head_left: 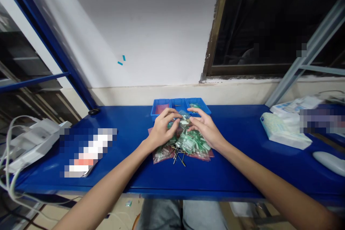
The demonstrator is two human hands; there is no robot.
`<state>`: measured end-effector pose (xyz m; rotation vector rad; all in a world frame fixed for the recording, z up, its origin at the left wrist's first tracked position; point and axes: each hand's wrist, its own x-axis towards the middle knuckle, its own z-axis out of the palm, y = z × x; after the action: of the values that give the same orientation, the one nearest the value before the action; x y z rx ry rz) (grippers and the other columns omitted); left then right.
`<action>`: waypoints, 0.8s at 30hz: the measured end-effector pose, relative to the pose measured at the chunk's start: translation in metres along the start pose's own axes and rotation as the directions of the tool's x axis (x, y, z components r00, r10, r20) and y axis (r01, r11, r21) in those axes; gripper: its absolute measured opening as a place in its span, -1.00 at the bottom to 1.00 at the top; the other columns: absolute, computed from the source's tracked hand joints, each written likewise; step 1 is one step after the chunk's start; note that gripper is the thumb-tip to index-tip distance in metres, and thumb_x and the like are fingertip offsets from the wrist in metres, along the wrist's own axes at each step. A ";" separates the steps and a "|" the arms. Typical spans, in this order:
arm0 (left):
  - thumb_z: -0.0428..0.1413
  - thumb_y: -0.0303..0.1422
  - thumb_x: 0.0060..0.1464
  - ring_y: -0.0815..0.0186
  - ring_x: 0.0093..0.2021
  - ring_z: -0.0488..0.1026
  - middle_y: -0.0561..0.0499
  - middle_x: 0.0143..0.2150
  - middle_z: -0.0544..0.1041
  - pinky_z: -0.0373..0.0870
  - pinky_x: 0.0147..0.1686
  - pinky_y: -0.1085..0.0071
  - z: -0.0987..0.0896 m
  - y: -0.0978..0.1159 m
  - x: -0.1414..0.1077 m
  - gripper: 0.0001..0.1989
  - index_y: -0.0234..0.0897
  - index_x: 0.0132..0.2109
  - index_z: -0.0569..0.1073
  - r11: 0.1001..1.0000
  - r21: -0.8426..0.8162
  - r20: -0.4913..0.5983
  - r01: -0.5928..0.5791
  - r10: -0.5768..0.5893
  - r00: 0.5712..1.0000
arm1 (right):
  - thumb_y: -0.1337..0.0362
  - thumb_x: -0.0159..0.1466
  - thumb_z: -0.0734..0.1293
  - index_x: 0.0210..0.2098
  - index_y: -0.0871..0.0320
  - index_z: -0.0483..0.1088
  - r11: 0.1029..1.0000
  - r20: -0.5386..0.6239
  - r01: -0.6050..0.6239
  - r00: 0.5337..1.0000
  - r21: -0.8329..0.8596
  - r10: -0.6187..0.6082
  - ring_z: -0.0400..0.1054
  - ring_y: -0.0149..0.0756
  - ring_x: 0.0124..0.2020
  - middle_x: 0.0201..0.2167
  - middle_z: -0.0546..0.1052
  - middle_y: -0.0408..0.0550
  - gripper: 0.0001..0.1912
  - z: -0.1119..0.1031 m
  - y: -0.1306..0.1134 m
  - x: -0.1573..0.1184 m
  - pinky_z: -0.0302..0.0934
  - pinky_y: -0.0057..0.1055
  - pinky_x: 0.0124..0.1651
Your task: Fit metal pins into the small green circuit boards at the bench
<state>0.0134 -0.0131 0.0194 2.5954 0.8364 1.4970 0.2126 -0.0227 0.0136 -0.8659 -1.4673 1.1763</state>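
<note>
In the head view, my left hand and my right hand face each other above a heap of small items. A small clear plastic bag shows between the fingertips, and both hands appear closed on its sides; the exact grip is partly hidden. Beneath them are many little green-tinted clear packets with pale pieces inside, on reddish plastic bags. Several thin metal pins or bits, dark and gold, lie loose at the heap's near side. Behind the hands stands a blue three-compartment tray.
The blue table meets a white wall. On the left lie a blurred-out phone-like object and a power strip with cables. A tissue pack and a white rounded object lie on the right. Metal posts flank the table.
</note>
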 end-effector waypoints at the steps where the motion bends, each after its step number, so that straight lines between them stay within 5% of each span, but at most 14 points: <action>1: 0.10 -0.41 0.26 0.20 -0.01 0.44 -0.12 -0.05 0.46 0.45 -0.02 0.15 -0.001 0.001 0.000 -0.83 -0.29 -0.03 0.49 1.000 -0.011 0.029 0.003 -0.002 1.000 | 0.12 0.28 0.36 0.12 0.04 0.29 1.000 0.002 0.016 1.000 -0.020 -0.016 0.46 -0.28 -0.42 -0.36 0.50 -0.11 -0.56 0.000 -0.001 -0.001 0.43 -0.22 -0.26; 5: 0.26 -0.25 0.13 0.14 0.08 0.42 -0.17 0.06 0.44 0.42 0.06 0.12 -0.002 0.001 0.001 -0.60 -0.29 0.07 0.43 0.999 -0.043 0.101 -0.009 0.013 0.995 | 0.11 0.31 0.33 0.09 0.05 0.29 0.985 -0.006 0.083 0.996 -0.154 -0.085 0.48 -0.24 -0.40 -0.38 0.54 -0.10 -0.61 0.001 -0.007 -0.004 0.37 -0.24 -0.27; 10: 0.01 -0.43 0.34 0.29 -0.10 0.48 -0.09 -0.11 0.52 0.44 -0.07 0.29 0.001 -0.001 -0.001 -0.83 -0.30 -0.02 0.46 0.998 -0.054 0.072 0.022 -0.018 0.997 | 0.07 0.29 0.36 -0.01 0.07 0.32 0.974 0.019 0.115 0.993 -0.196 -0.114 0.47 -0.22 -0.31 -0.29 0.57 -0.05 -0.66 0.005 -0.014 -0.007 0.34 -0.25 -0.24; 17: 0.09 -0.42 0.29 0.29 -0.18 0.41 -0.04 -0.22 0.43 0.39 -0.14 0.30 0.000 -0.001 0.002 -0.83 -0.24 -0.06 0.56 0.988 -0.108 -0.010 0.114 -0.116 0.993 | 0.06 0.29 0.32 -0.12 0.09 0.44 0.996 -0.157 0.054 0.986 -0.068 -0.064 0.38 -0.27 -0.31 -0.28 0.47 -0.02 -0.73 -0.004 -0.009 0.002 0.14 -0.41 -0.49; 24: 0.10 -0.43 0.28 0.30 -0.15 0.48 -0.05 -0.15 0.57 0.40 -0.11 0.32 0.001 0.004 0.001 -0.86 -0.24 -0.07 0.53 0.964 -0.230 0.077 0.131 -0.116 0.990 | 0.25 0.15 0.47 -0.07 0.08 0.45 0.988 0.120 -0.132 0.985 0.080 0.122 0.33 -0.39 -0.38 -0.27 0.51 -0.05 -0.66 -0.004 -0.014 0.000 0.19 -0.45 -0.45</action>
<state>0.0162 -0.0159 0.0207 2.3609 0.7489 1.3812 0.2169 -0.0258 0.0272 -0.8535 -1.4578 1.3951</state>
